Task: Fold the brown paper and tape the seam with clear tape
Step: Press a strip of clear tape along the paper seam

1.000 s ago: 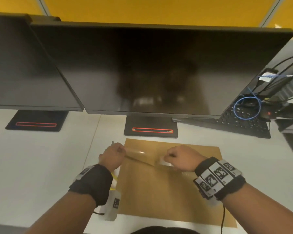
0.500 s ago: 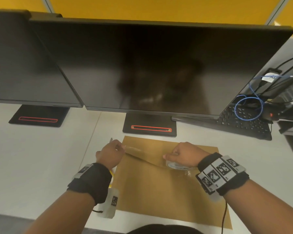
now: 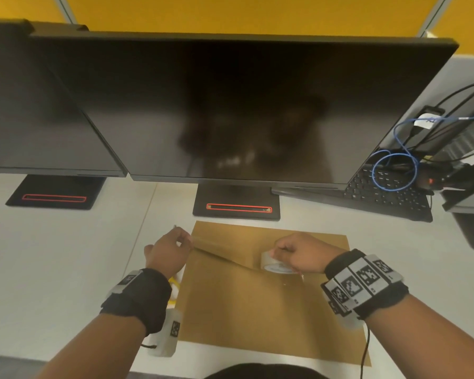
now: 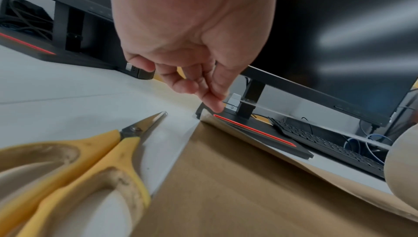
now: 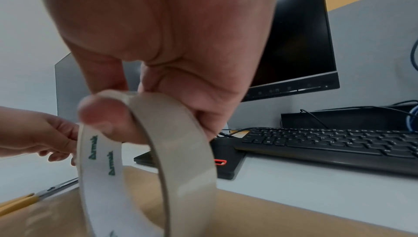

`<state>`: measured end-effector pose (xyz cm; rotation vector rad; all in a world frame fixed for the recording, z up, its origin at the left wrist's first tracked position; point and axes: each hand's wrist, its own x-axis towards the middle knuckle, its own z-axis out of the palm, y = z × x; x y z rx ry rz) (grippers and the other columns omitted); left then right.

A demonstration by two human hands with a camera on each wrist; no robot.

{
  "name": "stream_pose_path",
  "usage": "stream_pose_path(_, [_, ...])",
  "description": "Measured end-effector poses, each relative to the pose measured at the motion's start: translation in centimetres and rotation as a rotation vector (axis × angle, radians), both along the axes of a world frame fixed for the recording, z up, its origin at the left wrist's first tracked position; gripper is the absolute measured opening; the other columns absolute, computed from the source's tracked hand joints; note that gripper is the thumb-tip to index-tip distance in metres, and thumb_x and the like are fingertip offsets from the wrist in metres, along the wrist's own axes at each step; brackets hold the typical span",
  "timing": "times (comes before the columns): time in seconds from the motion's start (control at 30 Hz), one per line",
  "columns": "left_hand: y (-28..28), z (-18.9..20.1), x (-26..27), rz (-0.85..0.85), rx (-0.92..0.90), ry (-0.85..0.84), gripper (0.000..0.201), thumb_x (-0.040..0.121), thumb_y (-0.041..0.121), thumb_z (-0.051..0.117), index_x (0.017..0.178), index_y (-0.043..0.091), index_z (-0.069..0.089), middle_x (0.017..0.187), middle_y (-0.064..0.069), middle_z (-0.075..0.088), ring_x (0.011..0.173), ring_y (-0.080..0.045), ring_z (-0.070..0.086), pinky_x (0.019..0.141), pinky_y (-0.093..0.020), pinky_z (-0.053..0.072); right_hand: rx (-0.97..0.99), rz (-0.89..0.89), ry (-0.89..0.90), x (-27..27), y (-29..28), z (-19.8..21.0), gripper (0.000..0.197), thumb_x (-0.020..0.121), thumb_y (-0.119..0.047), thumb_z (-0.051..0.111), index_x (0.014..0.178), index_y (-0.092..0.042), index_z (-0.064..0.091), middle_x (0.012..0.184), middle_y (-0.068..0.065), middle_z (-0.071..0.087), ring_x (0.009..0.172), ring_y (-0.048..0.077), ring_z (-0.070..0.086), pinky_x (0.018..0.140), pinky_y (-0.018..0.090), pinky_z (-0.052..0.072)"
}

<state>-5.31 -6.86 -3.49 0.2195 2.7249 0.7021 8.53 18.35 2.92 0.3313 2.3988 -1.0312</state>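
A sheet of brown paper (image 3: 260,302) lies flat on the white desk (image 3: 52,269) in front of the middle monitor. My right hand (image 3: 298,254) grips the roll of clear tape (image 3: 274,265) above the sheet; in the right wrist view the thumb lies inside the roll (image 5: 144,151). My left hand (image 3: 170,248) pinches the free end of the tape strip (image 3: 225,251) at the paper's far left corner. The strip stretches between both hands over the paper (image 4: 248,196). Yellow-handled scissors (image 4: 74,160) lie on the desk beside the paper's left edge.
Two dark monitors (image 3: 230,110) stand close behind the paper on black bases (image 3: 237,205). A black keyboard (image 3: 389,195) with a blue cable loop (image 3: 394,170) sits at the back right. The desk's front edge runs just under my forearms.
My right hand has drawn the roll to the right and a little nearer, so the strip between the hands is longer. My left hand has stayed at the paper's corner.
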Motion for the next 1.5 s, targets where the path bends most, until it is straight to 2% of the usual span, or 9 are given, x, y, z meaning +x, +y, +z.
stream_pose_path(0.1, [0.5,0.0,0.2,-0.030,-0.035,0.009,0.021,0.096,0.027,0.040,0.093,0.026,0.061,0.095,0.011,0.069,0.094,-0.017,0.059,0.086,-0.034,0.022,0.043,0.006,-0.024,-0.4,-0.1,0.2,0.039,0.097,-0.034,0.047,0.060,-0.020,0.044,0.059,-0.004,0.046,0.052,0.009,0.044,0.050,0.019,0.038])
stream_pose_path(0.3, [0.3,0.1,-0.4,-0.008,-0.039,0.009,0.021,0.094,0.024,0.040,0.087,0.027,0.060,0.090,0.014,0.065,0.091,-0.016,0.058,0.084,-0.034,0.021,0.270,0.108,-0.094,-0.4,0.8,-0.1,0.042,0.095,-0.037,0.043,0.062,-0.014,0.053,0.069,0.003,0.053,0.066,0.018,0.050,0.061,0.029,0.038])
stream_pose_path(0.43, [0.2,0.0,-0.5,-0.075,-0.065,0.018,0.021,0.097,0.027,0.041,0.089,0.029,0.060,0.094,0.015,0.066,0.089,-0.012,0.054,0.085,-0.032,0.022,0.132,0.028,-0.175,0.3,1.3,-0.1,0.041,0.095,-0.044,0.045,0.083,-0.011,0.065,0.054,0.001,0.059,0.048,0.016,0.056,0.063,0.028,0.048])
stream_pose_path(0.6, [-0.3,-0.5,-0.1,-0.041,-0.042,-0.051,0.023,0.098,0.034,0.044,0.080,0.029,0.057,0.089,0.016,0.061,0.090,-0.011,0.051,0.087,-0.034,0.022,0.076,0.003,-0.154,0.7,1.7,0.0,0.029,0.092,-0.028,0.043,0.074,-0.014,0.061,0.057,0.001,0.061,0.057,0.018,0.059,0.069,0.030,0.047])
stream_pose_path(0.83, [0.2,-0.9,0.3,-0.033,-0.117,-0.045,0.022,0.097,0.034,0.042,0.080,0.028,0.055,0.094,0.011,0.065,0.096,-0.017,0.056,0.093,-0.036,0.026,0.158,0.128,-0.239,0.8,1.2,-0.2,0.034,0.095,-0.038,0.046,0.071,-0.018,0.060,0.053,-0.005,0.061,0.049,0.009,0.057,0.071,0.026,0.049])
stream_pose_path(1.03, [0.3,-1.5,0.5,-0.009,-0.188,-0.003,0.019,0.097,0.028,0.037,0.088,0.027,0.054,0.094,0.004,0.070,0.096,-0.022,0.060,0.084,-0.036,0.024,0.205,0.087,-0.287,-0.1,0.0,-1.1,0.034,0.094,-0.033,0.047,0.088,-0.007,0.068,0.064,0.001,0.064,0.047,0.010,0.054,0.060,0.025,0.046])
stream_pose_path(1.27, [0.0,-2.1,0.2,-0.030,-0.239,0.010,0.021,0.096,0.027,0.036,0.091,0.029,0.057,0.096,0.005,0.070,0.098,-0.021,0.060,0.086,-0.036,0.027,0.313,0.125,-0.367,-1.3,-1.1,-1.4,0.031,0.092,-0.032,0.047,0.086,-0.008,0.065,0.072,0.004,0.060,0.055,0.017,0.052,0.057,0.023,0.040])
stream_pose_path(1.43, [0.2,-2.6,0.2,-0.050,-0.291,0.007,0.024,0.095,0.029,0.037,0.097,0.030,0.061,0.099,0.006,0.071,0.100,-0.020,0.060,0.089,-0.037,0.031,0.360,0.127,-0.407,-1.6,-1.9,-1.7,0.036,0.095,-0.030,0.048,0.105,-0.001,0.066,0.093,0.012,0.066,0.065,0.020,0.054,0.053,0.022,0.038])
stream_pose_path(1.5, [0.2,-2.8,0.0,-0.047,-0.297,0.008,0.024,0.094,0.030,0.038,0.097,0.031,0.062,0.098,0.007,0.071,0.099,-0.019,0.061,0.090,-0.037,0.032,0.389,0.127,-0.402,-1.7,-2.1,-1.8,0.035,0.094,-0.028,0.048,0.105,0.000,0.066,0.088,0.009,0.061,0.063,0.020,0.053,0.052,0.022,0.038])
